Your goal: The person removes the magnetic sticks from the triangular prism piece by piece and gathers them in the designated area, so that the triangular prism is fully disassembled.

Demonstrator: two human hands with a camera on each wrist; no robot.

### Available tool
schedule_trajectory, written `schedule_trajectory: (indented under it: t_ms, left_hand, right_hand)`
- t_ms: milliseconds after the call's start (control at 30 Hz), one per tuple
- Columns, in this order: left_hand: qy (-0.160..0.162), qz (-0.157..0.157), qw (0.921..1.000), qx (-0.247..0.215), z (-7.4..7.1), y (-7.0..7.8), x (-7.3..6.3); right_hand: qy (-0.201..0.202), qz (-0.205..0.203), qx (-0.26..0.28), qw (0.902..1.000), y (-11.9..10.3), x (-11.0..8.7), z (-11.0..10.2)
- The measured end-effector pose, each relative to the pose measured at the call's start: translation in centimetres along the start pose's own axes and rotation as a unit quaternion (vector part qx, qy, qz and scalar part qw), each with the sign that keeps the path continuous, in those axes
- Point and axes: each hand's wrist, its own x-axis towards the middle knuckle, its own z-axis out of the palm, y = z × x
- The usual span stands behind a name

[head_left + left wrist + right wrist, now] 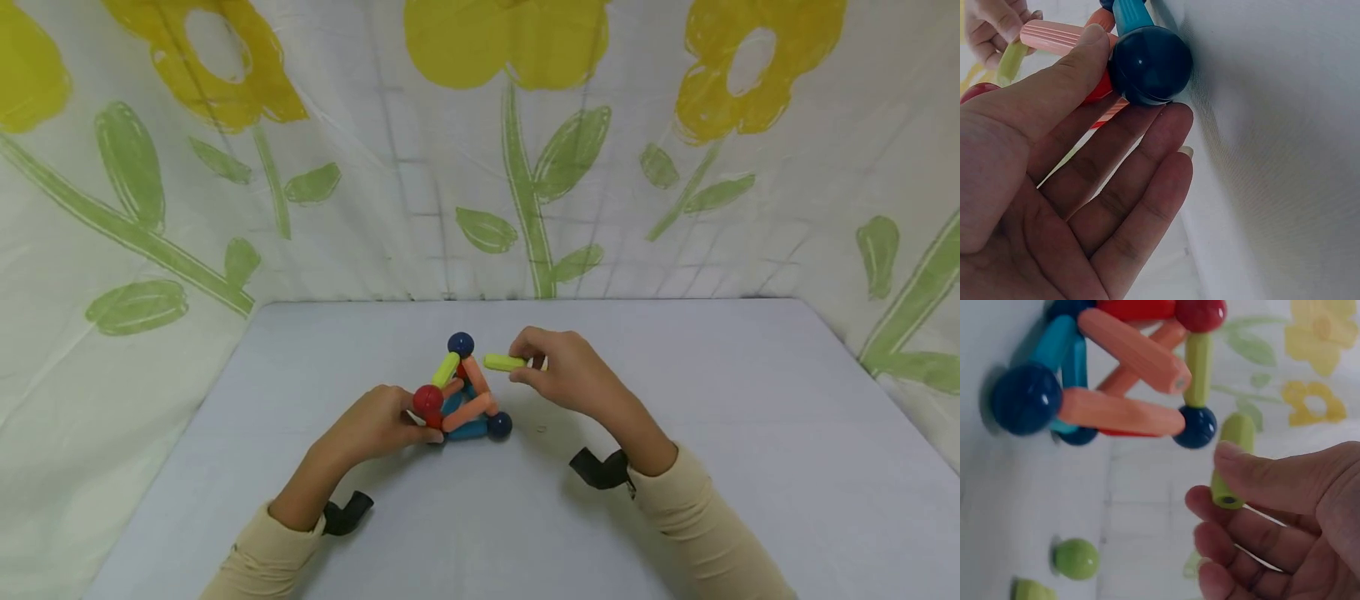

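Observation:
A frame of magnetic building rods and balls (468, 410) stands on the table, with blue rods at its base and red, orange and yellow-green rods above. Dark blue balls (1027, 399) sit at its lower corners; a red ball (428, 398) and another dark blue ball (461, 344) top it. My left hand (382, 423) grips the frame's left side, thumb against a red rod beside a lower dark blue ball (1150, 65). Between thumb and fingers, my right hand (562, 371) pinches a yellow-green magnetic rod (1235, 434), held apart from the frame on its right.
A green ball (1077, 558) and a yellow-green piece (1034, 590) lie on the table in the right wrist view. Behind the white table (360, 533) hangs a flowered curtain (427, 167). Black wrist mounts (600, 468) stick out from both sleeves.

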Motion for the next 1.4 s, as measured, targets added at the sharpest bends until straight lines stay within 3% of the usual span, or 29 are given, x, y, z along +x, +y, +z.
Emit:
schedule_trajectory:
  t_ms: [167,267,433,533,667,867,1233,1400]
  left_hand:
    - [0.000,-0.009,1.0000,0.000,0.1,0.0,-0.1]
    - [0.000,-0.014,0.9999,0.000,0.1,-0.1,-0.1]
    - [0.000,-0.021,0.9998,0.003,0.2,-0.1,-0.1]
    - [0.001,-0.022,0.9997,0.003,0.2,0.0,-0.1]
    - [0.000,-0.019,0.9998,0.002,0.2,0.0,-0.1]
    - [-0.001,-0.011,0.9999,0.007,0.1,0.1,-0.1]
    - [-0.003,-0.016,0.9999,0.005,0.1,0.0,0.0]
    - [-0.004,-0.017,0.9998,0.003,0.0,0.1,0.0]
  right_hand:
    - [-0.037,0.018,-0.021,0.9989,1.5,-0.1,-1.5]
    - [-0.085,0.046,-0.049,0.9941,2.6,-0.2,-2.1]
    - [-0.170,0.116,-0.115,0.9717,4.0,-0.7,-2.2]
    - [-0.196,0.140,-0.146,0.9596,4.3,-0.7,-1.8]
    - [-0.204,0.157,-0.160,0.9529,4.7,-0.6,-1.4]
    - [-0.203,0.165,-0.169,0.9504,5.2,-0.4,-0.9]
    - [-0.178,0.127,-0.143,0.9652,6.1,-0.2,-0.8]
    - [-0.167,0.127,-0.147,0.9665,5.9,-0.1,-0.9]
